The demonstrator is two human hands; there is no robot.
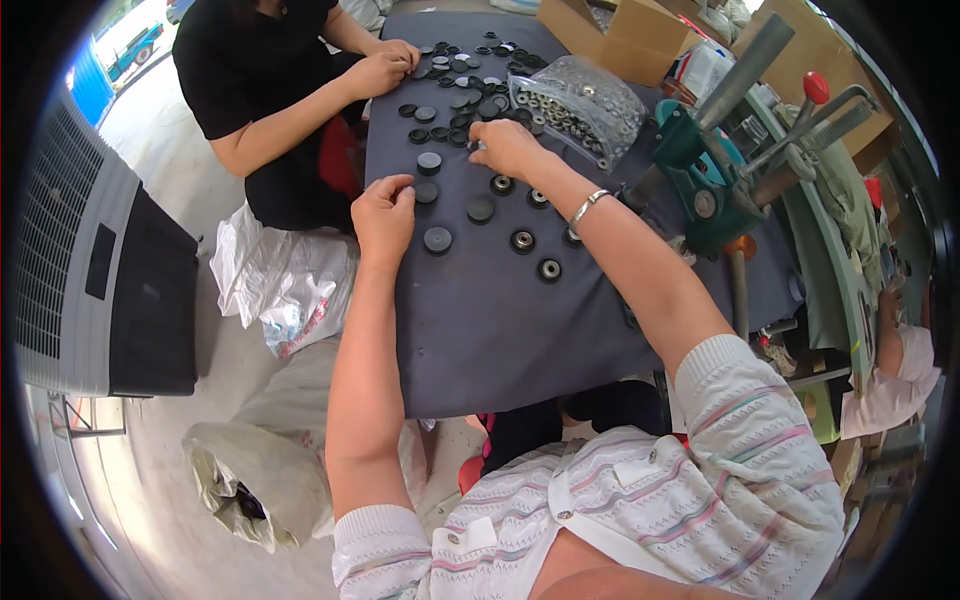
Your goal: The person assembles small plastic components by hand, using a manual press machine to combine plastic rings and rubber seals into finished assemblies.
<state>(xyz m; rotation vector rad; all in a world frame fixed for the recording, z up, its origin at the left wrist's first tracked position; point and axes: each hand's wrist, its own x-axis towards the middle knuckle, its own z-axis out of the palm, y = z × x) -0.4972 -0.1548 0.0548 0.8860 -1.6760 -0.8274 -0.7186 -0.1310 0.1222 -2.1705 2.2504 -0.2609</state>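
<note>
My left hand (384, 222) is curled closed at the table's left edge. Its thumb and forefinger meet beside a black round cap (427, 192) and seem to touch its rim; anything inside the fingers is hidden. Farther forward, my right hand (508, 150) pinches a small black cap (474, 145), partly covered by the fingers, at the near side of a spread of black caps (459, 103). Between and below my hands lie more flat caps, such as one cap (480, 208), and several black rings with metal bearings in their centres, including a ring (522, 241).
A clear plastic bag (590, 95) of metal bearings lies beyond my right hand. A green hand press (700, 175) with levers stands at the right. A cardboard box (615, 40) sits at the back. Across the left corner, a co-worker's hands (385, 68) are at the caps.
</note>
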